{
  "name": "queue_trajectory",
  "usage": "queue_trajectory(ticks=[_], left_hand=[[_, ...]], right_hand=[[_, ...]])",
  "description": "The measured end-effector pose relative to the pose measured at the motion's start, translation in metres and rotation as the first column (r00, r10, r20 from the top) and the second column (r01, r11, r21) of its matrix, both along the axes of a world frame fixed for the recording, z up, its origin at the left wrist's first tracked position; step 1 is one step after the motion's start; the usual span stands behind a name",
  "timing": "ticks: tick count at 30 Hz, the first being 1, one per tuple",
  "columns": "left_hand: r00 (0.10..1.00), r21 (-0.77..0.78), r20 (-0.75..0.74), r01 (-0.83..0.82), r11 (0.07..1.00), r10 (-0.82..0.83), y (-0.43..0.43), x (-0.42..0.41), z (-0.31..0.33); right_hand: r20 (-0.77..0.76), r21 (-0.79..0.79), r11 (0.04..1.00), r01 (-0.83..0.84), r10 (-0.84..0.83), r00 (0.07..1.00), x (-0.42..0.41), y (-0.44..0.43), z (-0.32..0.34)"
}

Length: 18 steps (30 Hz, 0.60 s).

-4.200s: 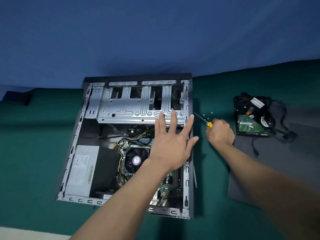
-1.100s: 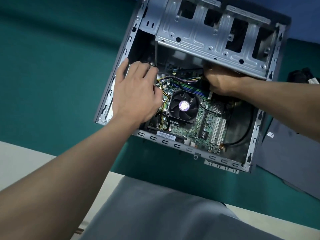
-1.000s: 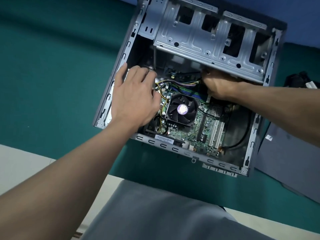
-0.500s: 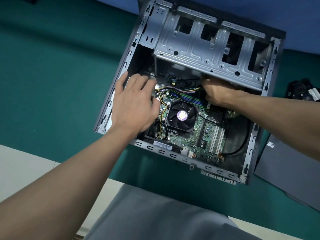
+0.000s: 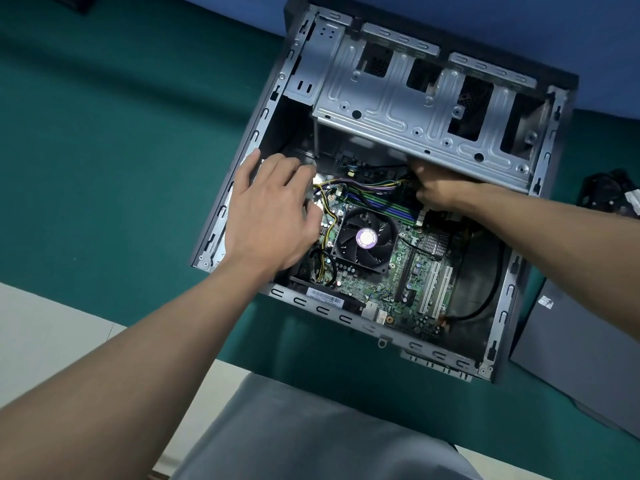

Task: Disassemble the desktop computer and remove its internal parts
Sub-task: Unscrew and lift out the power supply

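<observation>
Steel case (image 5: 346,319): lies on its side on the green tabletop (image 5: 104,150), open face up and turned at a slant to the person; a blue backdrop (image 5: 519,22) shows beyond its far end.
Drive cage (image 5: 398,112): bare ribbed metal spanning the far end of the case, with dark openings in its bays.
Board (image 5: 412,271): green, flat on the case floor, filling the middle and near part.
Fan (image 5: 365,239): black, with a round purple sticker on its hub; sits on the board near the middle.
Wires (image 5: 363,184): yellow, purple and black strands run from beside the left hand, past the far side of the fan, to the right hand.
Black cable (image 5: 485,299): curves along the right inner wall down to the board's near right corner.
Left hand (image 5: 273,216): palm down inside the left part of the case, just left of the fan; fingers loose and spread, gripping nothing, and covering what lies beneath.
Right hand (image 5: 436,188): reaches in from the right, tucked under the near edge of the drive cage where the wires end; fingers curled in with the tips hidden, so I cannot tell whether they hold the wires.
Side panel (image 5: 581,348): dark grey sheet, flat on the tabletop just right of the case.
Loose parts (image 5: 613,195): black bundle at the right edge of view, apart from the case.
Lap (image 5: 311,427): grey cloth at the bottom.
</observation>
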<state>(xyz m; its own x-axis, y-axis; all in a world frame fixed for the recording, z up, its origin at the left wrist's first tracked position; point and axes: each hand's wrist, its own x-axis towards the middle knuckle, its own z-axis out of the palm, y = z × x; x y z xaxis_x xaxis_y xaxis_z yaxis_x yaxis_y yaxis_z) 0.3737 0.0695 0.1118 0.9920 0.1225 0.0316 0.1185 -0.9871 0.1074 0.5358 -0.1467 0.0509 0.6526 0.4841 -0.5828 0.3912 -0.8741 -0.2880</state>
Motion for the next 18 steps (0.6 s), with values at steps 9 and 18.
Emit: queue_trajectory(ticks=[9, 18], left_hand=[[1.000, 0.003, -0.009, 0.006, 1.000, -0.006, 0.000, 0.000, 0.001], [1.000, 0.013, -0.001, -0.001, 1.000, 0.001, 0.000, -0.001, 0.001]], right_hand=[[0.021, -0.042, 0.999, -0.026, 0.027, 0.999, -0.004, -0.001, 0.001], [0.123, -0.097, 0.991, -0.091, 0.102, 0.987, -0.025, 0.000, 0.013]])
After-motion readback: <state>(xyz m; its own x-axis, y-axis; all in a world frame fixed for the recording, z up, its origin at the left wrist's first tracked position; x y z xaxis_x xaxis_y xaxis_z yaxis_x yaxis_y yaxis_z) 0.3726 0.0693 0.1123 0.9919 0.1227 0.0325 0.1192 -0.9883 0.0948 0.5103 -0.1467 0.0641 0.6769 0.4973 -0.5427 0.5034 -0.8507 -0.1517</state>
